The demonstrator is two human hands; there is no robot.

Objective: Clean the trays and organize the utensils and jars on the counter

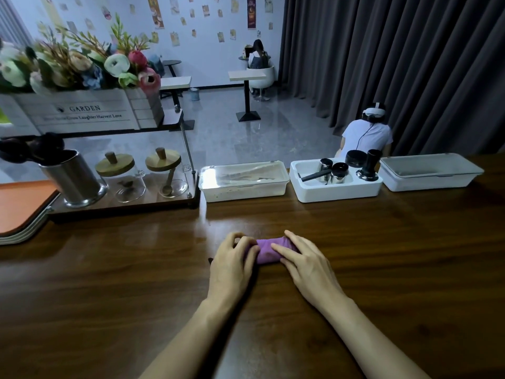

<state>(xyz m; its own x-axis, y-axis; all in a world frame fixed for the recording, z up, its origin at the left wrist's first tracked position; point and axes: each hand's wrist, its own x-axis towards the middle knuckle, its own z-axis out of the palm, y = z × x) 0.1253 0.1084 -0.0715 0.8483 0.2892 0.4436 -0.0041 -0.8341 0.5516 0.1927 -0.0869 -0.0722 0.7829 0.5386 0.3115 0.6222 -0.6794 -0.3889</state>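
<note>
Both forearms bare, entering from bottom edge, converging toward centre; left forearm (191,337) slants up and right; right forearm (369,337) slants up and left; left hand (233,259) back up, fingers curled over left end of purple cloth (263,251), gripping it; right hand (304,259) back up, fingers fairly straight and spread, laid across cloth's right end, pressing down; right index points toward left hand; hands close together, not touching.

A pale wall (207,50) dotted with small posters (155,12) meets a dark grey curtain (396,64); a glossy grey floor (232,138), reflecting the light, carries pedestal tables (247,76) and a white tub chair (269,76)
</note>
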